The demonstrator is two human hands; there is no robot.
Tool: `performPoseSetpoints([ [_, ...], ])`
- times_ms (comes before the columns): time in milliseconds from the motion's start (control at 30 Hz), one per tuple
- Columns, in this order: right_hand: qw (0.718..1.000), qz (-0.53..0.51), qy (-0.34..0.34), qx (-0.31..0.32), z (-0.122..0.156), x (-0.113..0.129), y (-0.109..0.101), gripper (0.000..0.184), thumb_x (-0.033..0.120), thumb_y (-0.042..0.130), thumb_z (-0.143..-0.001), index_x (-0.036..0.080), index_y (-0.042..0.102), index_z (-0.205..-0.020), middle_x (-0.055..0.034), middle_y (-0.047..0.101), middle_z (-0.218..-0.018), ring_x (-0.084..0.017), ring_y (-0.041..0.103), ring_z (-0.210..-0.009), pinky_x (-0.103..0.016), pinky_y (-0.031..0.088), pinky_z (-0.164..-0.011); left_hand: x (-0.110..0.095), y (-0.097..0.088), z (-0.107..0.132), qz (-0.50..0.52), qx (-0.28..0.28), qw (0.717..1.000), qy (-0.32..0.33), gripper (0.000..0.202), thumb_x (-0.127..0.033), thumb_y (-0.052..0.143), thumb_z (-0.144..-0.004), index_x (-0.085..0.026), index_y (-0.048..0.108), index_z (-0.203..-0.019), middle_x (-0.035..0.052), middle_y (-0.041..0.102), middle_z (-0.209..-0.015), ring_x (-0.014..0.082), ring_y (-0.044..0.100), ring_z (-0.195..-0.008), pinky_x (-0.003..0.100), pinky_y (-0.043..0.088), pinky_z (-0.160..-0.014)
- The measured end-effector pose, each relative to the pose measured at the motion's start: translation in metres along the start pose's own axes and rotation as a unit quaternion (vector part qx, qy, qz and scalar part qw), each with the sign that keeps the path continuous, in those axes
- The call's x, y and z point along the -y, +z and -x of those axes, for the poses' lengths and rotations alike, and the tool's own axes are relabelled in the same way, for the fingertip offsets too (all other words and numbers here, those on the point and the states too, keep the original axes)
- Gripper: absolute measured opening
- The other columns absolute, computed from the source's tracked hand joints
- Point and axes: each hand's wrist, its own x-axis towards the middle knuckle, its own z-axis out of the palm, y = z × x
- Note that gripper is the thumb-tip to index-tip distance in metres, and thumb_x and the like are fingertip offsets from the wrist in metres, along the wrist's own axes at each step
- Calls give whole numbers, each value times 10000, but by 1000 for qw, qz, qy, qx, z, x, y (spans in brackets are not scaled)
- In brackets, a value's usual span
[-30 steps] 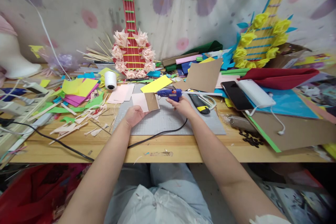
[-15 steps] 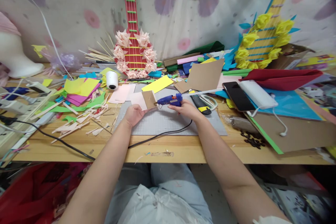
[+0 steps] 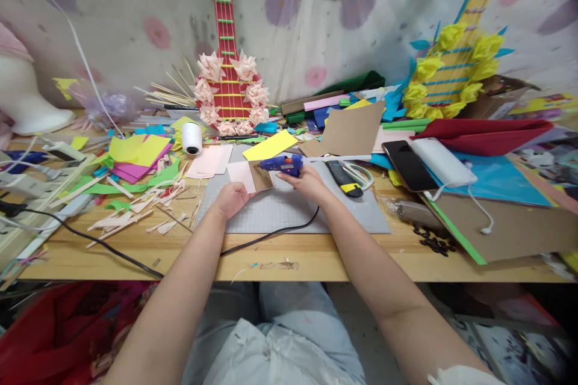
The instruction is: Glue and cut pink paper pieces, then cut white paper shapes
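My left hand [image 3: 233, 200] pinches the near edge of a small cardboard piece [image 3: 262, 180], brown on its right part, with pale pink paper [image 3: 241, 175] over its left part. In my right hand [image 3: 307, 181] is a blue hot glue gun [image 3: 283, 164], its nozzle pointing left at the upper part of the brown face; I cannot tell whether it touches. A white glue stick [image 3: 345, 158] sticks out behind the gun, and its black cord runs down to the left. Both hands are above a grey cutting mat [image 3: 289, 216].
Black-and-yellow-handled scissors or pliers [image 3: 345, 179] lie right of my right hand. Yellow paper [image 3: 271, 145], a white cylinder [image 3: 192, 138] and paper scraps lie around the mat. Behind stand a red toy guitar [image 3: 228, 93] and a yellow one [image 3: 445, 72]. A phone [image 3: 410, 165] lies right.
The glue gun in my right hand has shifted left and slightly up, its nozzle now over the brown part's upper edge. The cardboard piece has tilted a little in my left hand.
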Motion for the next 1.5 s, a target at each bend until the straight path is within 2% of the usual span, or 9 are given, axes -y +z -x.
performPoseSetpoints([
  [200, 999, -16, -9, -35, -7, 0, 9, 410, 534, 601, -691, 197, 663, -917, -50, 684, -852, -191, 611, -814, -286, 450, -709, 0, -1, -1, -2, -22, 1000, 2, 661, 20, 367, -480, -143, 598, -1078, 41, 686, -986, 242, 559, -1087, 449, 419, -978],
  [433, 996, -78, 32, 0, -1, -11, -3, 443, 570, 590, -679, 160, 651, -834, -57, 666, -749, -113, 527, -529, -253, 444, -517, -1, -1, 1, 22, -34, 999, 2, 628, 19, 380, -487, -117, 599, -1059, 51, 686, -983, 227, 563, -1080, 427, 424, -979],
  [700, 1000, 3, 0, -20, 1, -4, -4, 418, 542, 606, -679, 179, 673, -876, -37, 675, -763, -161, 587, -680, -248, 428, -605, 0, 1, -1, -11, -38, 999, 8, 579, 8, 386, -464, -125, 626, -974, 61, 687, -977, 256, 549, -1096, 416, 445, -946],
  [900, 995, 94, -23, -22, 6, 3, -6, 385, 539, 601, -688, 177, 678, -797, -40, 645, -688, -168, 558, -623, -256, 388, -566, 3, 3, -3, -36, -45, 998, 17, 514, -3, 373, -479, -159, 632, -895, 39, 673, -1018, 243, 552, -1077, 377, 468, -889],
  [1067, 1000, 2, -26, -8, 8, 2, -9, 365, 515, 634, -661, 178, 672, -797, -28, 649, -692, -132, 530, -584, -237, 382, -545, 4, 0, -3, -21, -56, 998, 26, 495, 12, 374, -470, -154, 633, -857, 54, 681, -953, 236, 565, -1031, 367, 475, -859],
  [1167, 994, -95, 21, -56, 2, -8, -14, 400, 538, 611, -664, 153, 651, -767, -34, 651, -670, -89, 457, -471, -224, 356, -475, 2, 0, -3, 2, -72, 997, 25, 448, 12, 375, -455, -128, 620, -803, 62, 682, -870, 235, 586, -985, 370, 479, -845],
  [1267, 980, -121, 68, -140, -5, -25, -21, 448, 582, 556, -683, 142, 638, -711, -28, 617, -576, -80, 412, -403, -227, 346, -443, -2, 3, -2, 32, -78, 996, 30, 514, -3, 378, -444, -99, 616, -889, 72, 682, -862, 228, 601, -962, 365, 486, -829],
  [1367, 976, -55, 106, -182, -9, -41, -25, 478, 606, 520, -695, 147, 648, -728, -18, 585, -517, -112, 473, -416, -250, 398, -495, -5, 5, -1, 57, -84, 994, 44, 606, -9, 382, -454, -104, 600, -1011, 71, 684, -905, 210, 615, -934, 338, 495, -796],
  [1500, 973, 69, 132, -175, -9, -48, -23, 493, 586, 524, -712, 146, 660, -889, -74, 660, -677, -199, 618, -655, -298, 453, -656, -10, 6, 2, 96, -99, 989, 60, 668, -19, 379, -459, -113, 575, -1090, 72, 686, -935, 205, 631, -897, 323, 507, -749],
])
